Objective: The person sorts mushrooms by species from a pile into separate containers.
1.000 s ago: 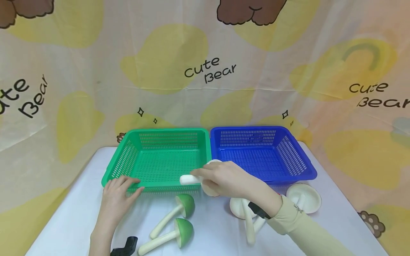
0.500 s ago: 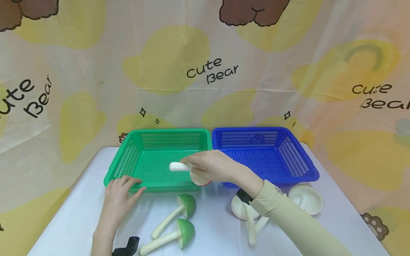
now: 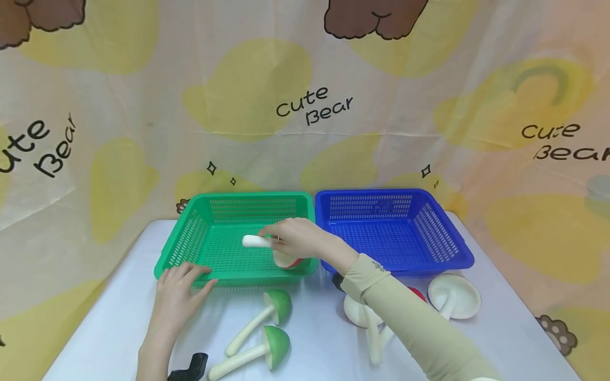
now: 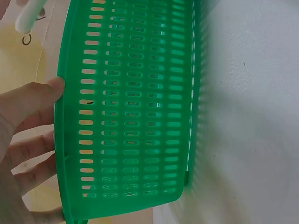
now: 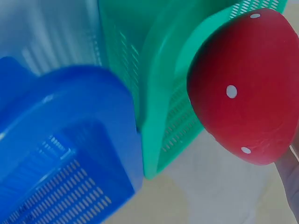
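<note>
My right hand (image 3: 297, 237) grips a red toy mushroom (image 3: 285, 259) over the right part of the green basket (image 3: 233, 276). Its white stem points left, and in the right wrist view the red cap (image 5: 247, 88) shows white dots. My left hand (image 3: 176, 293) holds the green basket's near rim at the left corner, thumb on the near side and fingers over the rim. In the left wrist view the left hand (image 4: 28, 135) lies at the basket's rim beside the slotted wall (image 4: 126, 112).
A blue basket (image 3: 440, 264) stands right of the green one. Two green-capped mushrooms (image 3: 278, 307) (image 3: 276, 346) lie in front. On the right lie white-undersided mushrooms (image 3: 455, 296) (image 3: 362, 312), partly hidden by my right sleeve (image 3: 405, 317). A printed cloth (image 3: 248, 95) hangs behind.
My right hand has carried the red mushroom left and away from me, from the gap between the baskets to over the green basket. My left hand stays at the rim.
</note>
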{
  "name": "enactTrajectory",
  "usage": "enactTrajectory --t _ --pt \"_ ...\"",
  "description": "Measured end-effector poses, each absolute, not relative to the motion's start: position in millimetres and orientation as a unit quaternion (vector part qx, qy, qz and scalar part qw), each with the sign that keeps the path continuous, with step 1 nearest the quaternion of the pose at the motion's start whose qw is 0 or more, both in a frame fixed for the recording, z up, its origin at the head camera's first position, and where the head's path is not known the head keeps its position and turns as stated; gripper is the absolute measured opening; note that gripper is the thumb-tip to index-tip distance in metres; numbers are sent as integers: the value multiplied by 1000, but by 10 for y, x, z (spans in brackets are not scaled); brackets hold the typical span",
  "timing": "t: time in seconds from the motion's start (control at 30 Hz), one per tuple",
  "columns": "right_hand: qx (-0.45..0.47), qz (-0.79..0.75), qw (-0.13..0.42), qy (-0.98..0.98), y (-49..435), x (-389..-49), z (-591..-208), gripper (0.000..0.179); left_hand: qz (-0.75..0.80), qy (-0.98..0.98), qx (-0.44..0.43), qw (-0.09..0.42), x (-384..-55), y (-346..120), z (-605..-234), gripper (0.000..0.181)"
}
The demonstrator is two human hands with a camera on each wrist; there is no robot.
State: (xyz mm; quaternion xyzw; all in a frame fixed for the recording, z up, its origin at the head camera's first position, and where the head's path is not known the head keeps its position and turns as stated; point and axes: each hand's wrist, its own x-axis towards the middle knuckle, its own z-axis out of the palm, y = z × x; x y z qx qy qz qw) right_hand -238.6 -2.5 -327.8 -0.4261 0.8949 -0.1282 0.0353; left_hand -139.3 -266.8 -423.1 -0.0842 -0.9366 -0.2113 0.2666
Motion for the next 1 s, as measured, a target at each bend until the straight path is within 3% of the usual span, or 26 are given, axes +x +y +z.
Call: enactTrajectory --t 1.0 --pt "-371 -106 107 916 -243 -2600 -3828 33 -204 -938 -82 267 -1358 -2649 -4215 24"
